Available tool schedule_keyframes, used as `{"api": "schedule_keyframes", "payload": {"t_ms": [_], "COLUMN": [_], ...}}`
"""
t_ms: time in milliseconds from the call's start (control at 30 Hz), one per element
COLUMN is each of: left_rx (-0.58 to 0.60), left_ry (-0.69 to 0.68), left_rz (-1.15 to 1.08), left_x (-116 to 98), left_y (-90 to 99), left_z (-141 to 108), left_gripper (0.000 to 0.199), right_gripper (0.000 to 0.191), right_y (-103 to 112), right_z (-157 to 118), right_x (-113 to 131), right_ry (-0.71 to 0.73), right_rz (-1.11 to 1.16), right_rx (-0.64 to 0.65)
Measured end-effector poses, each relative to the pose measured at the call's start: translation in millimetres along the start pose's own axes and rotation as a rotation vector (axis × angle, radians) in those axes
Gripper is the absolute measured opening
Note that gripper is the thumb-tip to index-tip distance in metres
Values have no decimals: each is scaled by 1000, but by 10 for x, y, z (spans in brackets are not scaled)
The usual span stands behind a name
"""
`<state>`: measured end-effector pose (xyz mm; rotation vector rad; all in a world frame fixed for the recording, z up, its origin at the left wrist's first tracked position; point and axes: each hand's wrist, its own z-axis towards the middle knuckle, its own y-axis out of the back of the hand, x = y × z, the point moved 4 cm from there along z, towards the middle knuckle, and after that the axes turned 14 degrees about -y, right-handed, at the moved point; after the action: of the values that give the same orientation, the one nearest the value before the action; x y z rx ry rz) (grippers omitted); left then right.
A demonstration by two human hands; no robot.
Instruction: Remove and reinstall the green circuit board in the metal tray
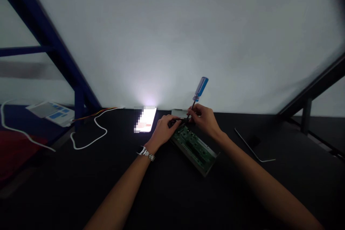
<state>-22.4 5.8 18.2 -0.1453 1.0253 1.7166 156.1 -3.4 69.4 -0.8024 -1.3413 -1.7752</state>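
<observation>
A green circuit board [194,147] in a shallow frame lies slantwise on the dark table in front of me. My left hand [164,128] grips its far left end, thumb and fingers bent around the corner; the exact spot under the fingertips is dim. A screwdriver [201,88] with a blue and clear handle leans up and to the right. Low on its shaft, my right hand [205,119] closes in a pinch. The screwdriver's tip points down at the board's far end, partly hidden by the fingers.
A glowing phone [146,120] lies left of my left hand. Farther left are a white cable [105,131] and a white printed sheet [52,113]. A bent metal rod [249,147] lies at right. The pale wall [215,36] rises behind the black table [167,194].
</observation>
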Motion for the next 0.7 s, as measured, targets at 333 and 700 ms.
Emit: {"api": "schedule_keyframes", "payload": {"t_ms": [333,700], "left_rx": [141,222], "left_ry": [-53,-67], "left_rz": [-46,-34], "left_x": [24,44], "left_y": [37,-25], "left_z": [-65,-97], "left_gripper": [16,12], "right_gripper": [31,28], "right_y": [46,-16], "right_z": [-273,-404], "right_x": [-459,-533], "right_ry": [-268,-302], "right_rz": [599,792], "right_rx": [15,-7]}}
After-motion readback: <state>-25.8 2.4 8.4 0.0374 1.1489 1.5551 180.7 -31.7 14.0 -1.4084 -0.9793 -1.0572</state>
